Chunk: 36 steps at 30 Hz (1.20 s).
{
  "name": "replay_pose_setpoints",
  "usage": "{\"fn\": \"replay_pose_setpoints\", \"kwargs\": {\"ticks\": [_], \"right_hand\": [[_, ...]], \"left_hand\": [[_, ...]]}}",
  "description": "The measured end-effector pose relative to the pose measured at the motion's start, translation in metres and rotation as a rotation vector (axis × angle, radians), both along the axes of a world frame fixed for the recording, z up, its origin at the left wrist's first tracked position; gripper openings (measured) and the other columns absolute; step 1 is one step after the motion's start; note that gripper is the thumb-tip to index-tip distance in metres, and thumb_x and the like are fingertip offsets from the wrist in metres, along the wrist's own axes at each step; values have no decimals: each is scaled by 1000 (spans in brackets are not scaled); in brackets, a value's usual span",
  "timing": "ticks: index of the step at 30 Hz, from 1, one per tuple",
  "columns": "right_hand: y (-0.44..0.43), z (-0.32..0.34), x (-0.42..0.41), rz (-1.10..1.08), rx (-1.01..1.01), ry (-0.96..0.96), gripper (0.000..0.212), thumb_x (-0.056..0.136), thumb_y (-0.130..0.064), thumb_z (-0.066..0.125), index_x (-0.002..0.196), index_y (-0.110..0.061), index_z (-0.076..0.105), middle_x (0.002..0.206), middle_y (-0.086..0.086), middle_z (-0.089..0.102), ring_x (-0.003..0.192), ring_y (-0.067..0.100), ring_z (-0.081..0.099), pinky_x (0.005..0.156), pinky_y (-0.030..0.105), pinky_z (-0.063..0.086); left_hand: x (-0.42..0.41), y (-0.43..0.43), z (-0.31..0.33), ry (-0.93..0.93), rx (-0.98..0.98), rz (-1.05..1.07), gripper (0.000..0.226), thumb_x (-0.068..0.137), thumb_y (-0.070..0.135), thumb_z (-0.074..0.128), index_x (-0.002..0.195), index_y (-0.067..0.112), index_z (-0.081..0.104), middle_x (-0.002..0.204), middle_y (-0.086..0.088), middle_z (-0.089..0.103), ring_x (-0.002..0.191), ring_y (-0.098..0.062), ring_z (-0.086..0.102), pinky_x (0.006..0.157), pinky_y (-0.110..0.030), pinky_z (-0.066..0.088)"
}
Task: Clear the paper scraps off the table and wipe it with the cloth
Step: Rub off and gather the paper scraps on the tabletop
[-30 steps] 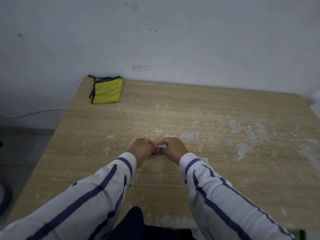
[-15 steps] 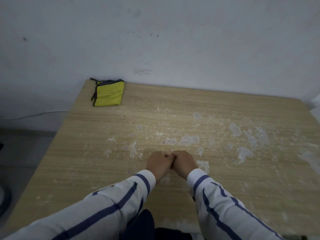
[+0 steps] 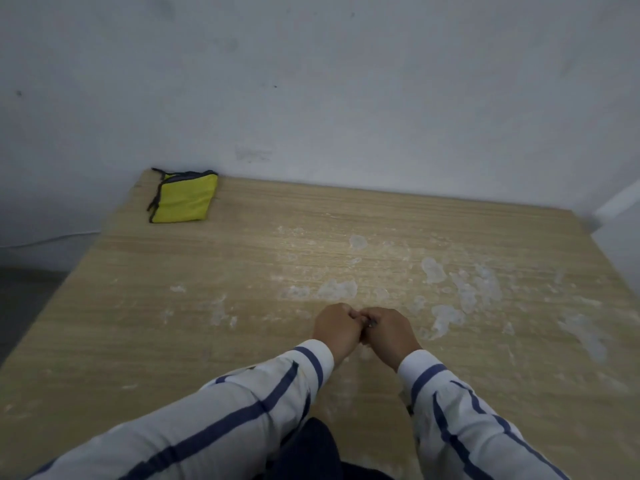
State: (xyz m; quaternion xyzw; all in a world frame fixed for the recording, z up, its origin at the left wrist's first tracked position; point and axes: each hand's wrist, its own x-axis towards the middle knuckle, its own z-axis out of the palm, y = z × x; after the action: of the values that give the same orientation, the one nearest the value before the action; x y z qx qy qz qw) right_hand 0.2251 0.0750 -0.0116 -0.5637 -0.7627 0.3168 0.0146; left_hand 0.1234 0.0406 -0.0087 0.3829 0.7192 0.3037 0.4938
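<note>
Curling inward with knuckles up, the left hand (image 3: 337, 327) and the right hand (image 3: 388, 332) meet fingertip to fingertip just above the pale wood-grain desk (image 3: 173, 341), near its middle and toward the near edge. Each grip is clenched; a tiny pale-and-dark speck shows at the seam where the fingers touch, too small to name, so whether the hands pinch a scrap between them cannot be told. Both wrists come out of white long sleeves with dark blue stripes (image 3: 242, 410), which run back to the bottom edge of the view, with a dark blue garment between them.

Whitish torn paper scraps (image 3: 337, 289), thin, flat and stuck-looking, lie on the desk just beyond the knuckles. More of them spread to the right of the right hand, in a loose cluster reaching toward the desk's right side, and a few smaller flecks lie to the left of the left hand. One small patch sits farther back, toward the wall.

A folded yellow cloth with a dark grey edging (image 3: 183, 197) lies flat at the far left corner of the desk, well apart from both hands and from the scraps, its rear edge near the grey-white painted wall (image 3: 311, 81). A thin white cable (image 3: 52, 239) runs along the base of that wall, left of the desk.
</note>
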Motion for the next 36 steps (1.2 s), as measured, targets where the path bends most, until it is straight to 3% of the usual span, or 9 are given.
{"fn": "replay_pose_setpoints", "kwargs": {"ticks": [4, 6, 9, 12, 15, 19, 28, 32, 36], "right_hand": [[25, 10, 62, -10, 9, 1, 29, 80, -7, 55, 59, -26, 54, 57, -8, 54, 53, 7, 48, 46, 17, 31], [36, 14, 94, -18, 9, -2, 28, 79, -6, 54, 57, -22, 53, 56, -5, 55, 55, 14, 51, 47, 20, 34], [49, 20, 149, -56, 20, -10, 18, 79, -5, 51, 65, -10, 62, 62, 7, 62, 62, 25, 58, 53, 28, 43], [54, 22, 196, -87, 41, -35, 25, 81, -4, 48, 61, -17, 57, 59, 1, 56, 57, 20, 51, 50, 26, 37], [53, 20, 231, -151, 33, -46, 23, 81, -2, 48, 79, -13, 68, 74, 6, 68, 58, 17, 50, 48, 23, 36], [54, 22, 267, -203, 14, -102, 24, 84, -6, 48, 95, -11, 69, 91, 10, 70, 78, 25, 63, 61, 29, 45], [47, 28, 328, -395, 67, -84, 21, 87, -6, 48, 94, -10, 68, 94, 10, 70, 71, 19, 54, 58, 22, 36], [46, 32, 362, -393, 72, -133, 20, 87, -5, 48, 94, -9, 67, 96, 11, 69, 70, 19, 51, 56, 22, 35], [49, 32, 414, -385, 101, -131, 23, 85, -5, 49, 97, -11, 68, 98, 9, 70, 82, 24, 62, 53, 22, 36]], "left_hand": [[64, 27, 5, 5, 21, 10, 17, 86, 26, 60, 78, 12, 67, 77, -10, 71, 76, -26, 68, 74, -45, 57], [96, 38, 8, -18, 39, 31, 17, 86, 23, 61, 74, 13, 66, 76, -10, 71, 76, -28, 68, 74, -45, 57], [154, 52, 12, -58, 43, 67, 14, 86, 21, 62, 73, 14, 64, 75, -9, 71, 76, -27, 68, 73, -46, 57], [203, 60, 12, -77, 33, 70, 14, 86, 20, 60, 75, 12, 63, 74, -11, 70, 76, -30, 67, 73, -49, 56], [240, 66, 12, -81, 20, 41, 16, 87, 18, 59, 73, 11, 64, 74, -12, 69, 78, -31, 66, 75, -50, 56], [277, 74, 13, -51, -1, -63, 20, 89, 17, 58, 70, 13, 64, 76, -11, 70, 79, -29, 66, 77, -46, 57], [338, 88, 15, -5, 24, -211, 21, 88, 19, 59, 67, 19, 61, 77, -9, 69, 75, -29, 65, 71, -40, 55], [374, 90, 16, -20, 27, -236, 19, 88, 19, 59, 70, 18, 60, 79, -9, 68, 76, -28, 64, 76, -42, 54], [426, 92, 13, 2, 58, -230, 16, 88, 19, 57, 72, 19, 60, 82, -9, 68, 81, -28, 64, 77, -41, 55]]}}
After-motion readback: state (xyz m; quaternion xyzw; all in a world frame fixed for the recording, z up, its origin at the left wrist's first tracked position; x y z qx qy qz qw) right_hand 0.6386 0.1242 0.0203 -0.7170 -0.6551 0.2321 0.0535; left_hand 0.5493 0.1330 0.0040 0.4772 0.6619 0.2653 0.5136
